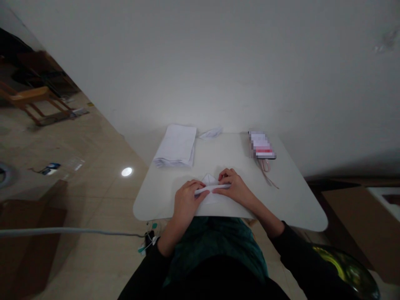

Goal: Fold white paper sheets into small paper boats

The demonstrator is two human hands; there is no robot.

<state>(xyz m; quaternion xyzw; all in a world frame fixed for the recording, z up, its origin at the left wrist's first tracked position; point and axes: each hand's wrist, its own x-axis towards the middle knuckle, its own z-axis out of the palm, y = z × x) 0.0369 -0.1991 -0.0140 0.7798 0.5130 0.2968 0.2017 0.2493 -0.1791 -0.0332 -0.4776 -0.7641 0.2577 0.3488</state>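
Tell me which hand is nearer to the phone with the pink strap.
Right. The right hand is below and left of the phone in the picture; the left hand is farther left and slightly lower.

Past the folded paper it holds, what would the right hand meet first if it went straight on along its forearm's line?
Most likely the white paper stack on the far left part of the table. The right hand might pass above it, though; height is hard to judge here.

no legible text, labels, brands, numbers
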